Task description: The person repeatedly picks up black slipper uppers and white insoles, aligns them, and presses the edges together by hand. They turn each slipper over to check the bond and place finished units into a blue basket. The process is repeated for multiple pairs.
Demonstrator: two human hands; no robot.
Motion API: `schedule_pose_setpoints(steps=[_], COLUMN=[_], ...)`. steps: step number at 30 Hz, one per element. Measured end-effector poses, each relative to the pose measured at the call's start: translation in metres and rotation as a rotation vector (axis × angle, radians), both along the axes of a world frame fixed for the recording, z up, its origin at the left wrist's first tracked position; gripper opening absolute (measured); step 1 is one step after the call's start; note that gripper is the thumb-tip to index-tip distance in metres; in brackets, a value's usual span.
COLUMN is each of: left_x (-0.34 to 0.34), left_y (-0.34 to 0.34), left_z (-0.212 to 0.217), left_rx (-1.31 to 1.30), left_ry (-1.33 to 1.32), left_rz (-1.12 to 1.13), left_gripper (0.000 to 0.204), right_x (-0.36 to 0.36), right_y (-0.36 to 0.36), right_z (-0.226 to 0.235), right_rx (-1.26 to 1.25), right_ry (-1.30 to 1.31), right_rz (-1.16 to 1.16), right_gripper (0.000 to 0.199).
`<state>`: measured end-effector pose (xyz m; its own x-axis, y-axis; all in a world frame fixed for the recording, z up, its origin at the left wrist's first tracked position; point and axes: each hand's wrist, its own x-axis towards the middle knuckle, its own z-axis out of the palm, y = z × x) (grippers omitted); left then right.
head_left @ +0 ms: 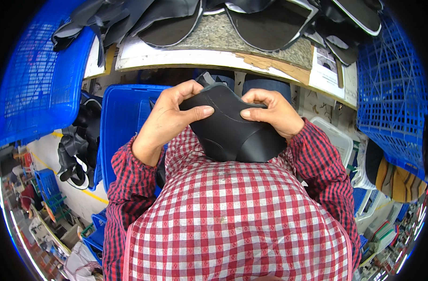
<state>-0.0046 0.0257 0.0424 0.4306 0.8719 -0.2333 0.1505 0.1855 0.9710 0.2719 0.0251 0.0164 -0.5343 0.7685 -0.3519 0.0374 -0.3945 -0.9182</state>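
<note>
In front of the checked apron [228,210], the black stitched piece [235,126] is pinched along its upper edge by the left hand [169,112] and right hand [274,112], and, seemingly light, pliable and smooth, is probably best held there.

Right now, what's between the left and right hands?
In the head view, a black stitched piece spans the gap between the left hand and the right hand, pinched near its upper edge by both.
</note>
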Motion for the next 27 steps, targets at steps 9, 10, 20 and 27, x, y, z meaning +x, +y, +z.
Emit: schedule_pose_setpoints(steps=[9,10,20,27], left_x=[-0.004,-0.004,0.004,0.006], left_y=[-0.010,-0.010,-0.008,-0.009], left_z=[-0.008,-0.008,-0.008,-0.005], left_rx=[0.120,0.094,0.125,0.200], left_ry=[-0.027,-0.015,0.000,0.071], left_rz=[0.069,0.063,0.059,0.037], left_gripper=[0.017,0.018,0.015,0.016], right_x=[-0.021,-0.022,-0.020,-0.022], right_y=[0.008,0.008,0.030,0.046], right_z=[0.013,0.013,0.015,0.034], right_rx=[0.231,0.228,0.327,0.422], right_ry=[-0.173,-0.187,-0.178,-0.322], right_rz=[0.190,0.195,0.251,0.400], right_gripper=[0.026,0.026,0.023,0.028])
